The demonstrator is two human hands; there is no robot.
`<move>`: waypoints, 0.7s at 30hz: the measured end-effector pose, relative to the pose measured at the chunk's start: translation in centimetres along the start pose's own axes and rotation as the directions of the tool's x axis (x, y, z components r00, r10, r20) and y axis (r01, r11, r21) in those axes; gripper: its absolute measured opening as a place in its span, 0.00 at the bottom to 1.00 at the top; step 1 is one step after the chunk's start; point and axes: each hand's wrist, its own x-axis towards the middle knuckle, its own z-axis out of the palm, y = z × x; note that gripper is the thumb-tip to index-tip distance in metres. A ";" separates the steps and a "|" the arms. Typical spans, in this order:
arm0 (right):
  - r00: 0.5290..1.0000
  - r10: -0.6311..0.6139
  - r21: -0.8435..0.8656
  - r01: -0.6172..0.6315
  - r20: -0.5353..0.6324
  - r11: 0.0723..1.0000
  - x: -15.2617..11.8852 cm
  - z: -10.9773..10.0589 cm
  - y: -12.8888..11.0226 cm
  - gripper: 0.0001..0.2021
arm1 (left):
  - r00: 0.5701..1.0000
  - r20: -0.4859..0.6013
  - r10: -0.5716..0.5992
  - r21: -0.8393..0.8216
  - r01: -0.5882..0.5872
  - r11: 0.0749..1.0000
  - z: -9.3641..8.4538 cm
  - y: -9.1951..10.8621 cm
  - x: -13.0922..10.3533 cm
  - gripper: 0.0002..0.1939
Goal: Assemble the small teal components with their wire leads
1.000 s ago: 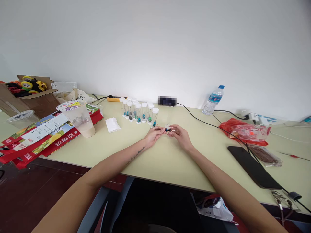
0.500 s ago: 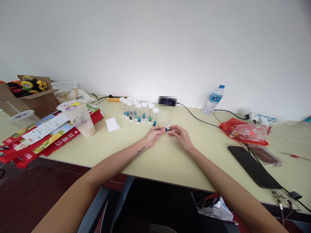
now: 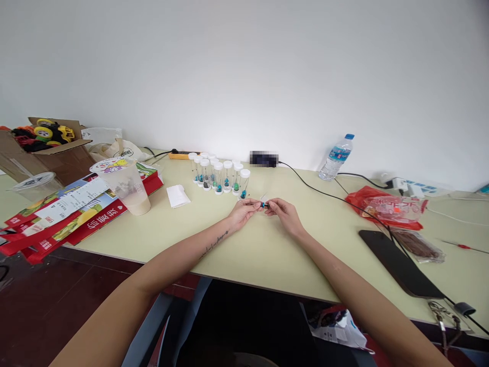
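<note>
Between my two hands is a small blue-and-black piece [image 3: 264, 205], too small to name more exactly. My left hand [image 3: 244, 211] pinches it from the left, and the fingers of my right hand [image 3: 283, 212] close on its right end. A thin pale strand [image 3: 263, 197] shows just above the fingertips. Close behind my left hand stand several clear tubes [image 3: 244, 183] with white caps and white bases, each holding small blue, green or dark pieces and thin wires. The inner sides of my fingers are hidden.
A folded white tissue [image 3: 178, 196] and a drink cup [image 3: 130, 191] on red printed bags [image 3: 95, 221] are at left, near a cardboard box [image 3: 63, 160]. A water bottle [image 3: 336, 158], red plastic bag [image 3: 385, 206], black pad [image 3: 397, 265] and cable [image 3: 317, 189] lie toward the right.
My right fingers have shifted slightly and closed more tightly around the small piece's right end. My left hand stays nearly still; the tubes have not moved.
</note>
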 end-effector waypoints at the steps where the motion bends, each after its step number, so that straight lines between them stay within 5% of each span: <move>1: 1.000 0.000 0.008 0.000 -0.005 1.000 0.0 0.0 0.0 0.18 | 1.000 -0.002 0.000 0.001 0.000 1.000 0.0 0.0 0.0 0.10; 21: 0.997 0.070 0.158 -0.067 -0.015 0.985 -0.1 -0.1 0.3 0.23 | 1.000 0.007 -0.006 0.024 0.005 1.000 0.1 0.1 -0.1 0.11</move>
